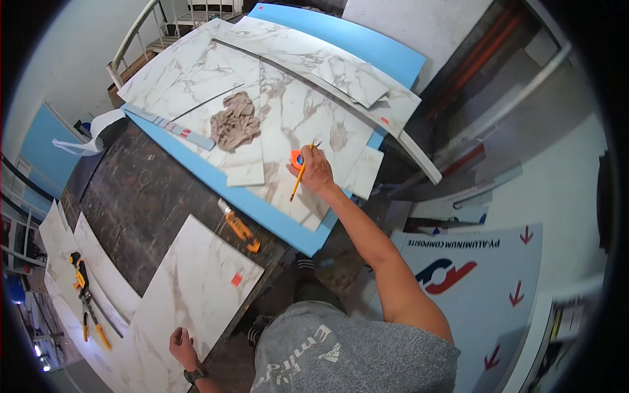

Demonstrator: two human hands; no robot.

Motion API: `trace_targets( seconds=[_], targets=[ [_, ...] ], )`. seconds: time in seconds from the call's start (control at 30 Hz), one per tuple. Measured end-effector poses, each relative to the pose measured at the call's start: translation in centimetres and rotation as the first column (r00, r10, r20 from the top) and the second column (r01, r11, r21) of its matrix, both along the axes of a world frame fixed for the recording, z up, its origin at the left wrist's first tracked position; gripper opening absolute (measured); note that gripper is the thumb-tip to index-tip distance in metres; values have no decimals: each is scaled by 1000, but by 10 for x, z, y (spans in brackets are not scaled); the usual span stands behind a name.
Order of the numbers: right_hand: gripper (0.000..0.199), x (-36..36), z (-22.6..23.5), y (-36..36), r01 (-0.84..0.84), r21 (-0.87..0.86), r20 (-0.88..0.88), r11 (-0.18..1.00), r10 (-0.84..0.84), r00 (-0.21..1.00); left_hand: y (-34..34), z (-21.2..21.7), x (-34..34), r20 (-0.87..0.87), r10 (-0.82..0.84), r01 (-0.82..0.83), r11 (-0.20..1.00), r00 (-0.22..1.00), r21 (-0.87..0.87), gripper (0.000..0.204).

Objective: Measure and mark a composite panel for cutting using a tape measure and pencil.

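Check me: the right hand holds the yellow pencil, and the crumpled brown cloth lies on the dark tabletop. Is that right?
Not quite: the crumpled brown cloth lies on the white marble-patterned panels, not the dark tabletop, as the head view shows. The right hand holds the yellow pencil.

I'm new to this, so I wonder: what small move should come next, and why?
Perhaps lift the orange tape measure toward the near marbled panel: the right hand is at the tape, holding the yellow pencil, while the left hand, by that panel, looks empty.
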State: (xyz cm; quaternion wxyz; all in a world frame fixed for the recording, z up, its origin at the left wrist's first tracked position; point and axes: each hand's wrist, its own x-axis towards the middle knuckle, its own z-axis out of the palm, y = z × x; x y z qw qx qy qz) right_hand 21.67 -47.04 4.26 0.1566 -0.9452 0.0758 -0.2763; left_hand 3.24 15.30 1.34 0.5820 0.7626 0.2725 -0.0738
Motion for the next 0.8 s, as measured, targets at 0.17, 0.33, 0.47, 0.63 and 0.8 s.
trace_targets(
  seconds=[0.17,0.33,0.47,0.63,0.8],
  targets=[
    [49,89,-38,-97,-19,-3,-2,1000,19,1000,-78,-51,0,76,-46,-10,788,996,615,52],
    [44,75,-34,-161,-90,72,136,993,80,987,-146,-81,14,-60,-135,129,590,989,797,71],
    [36,-24,1,-275,245,-85,92,966,-237,967,-154,-85,13,-142,-82,164,558,986,813,77],
    [68,-168,13,-413,538,-355,-93,765,-602,793,-148,-98,8,-156,-95,182,554,983,812,79],
    [71,-218,-22,-460,504,-315,-361,805,-592,720,-147,-104,13,-200,-85,213,551,976,807,79]
  ],
)
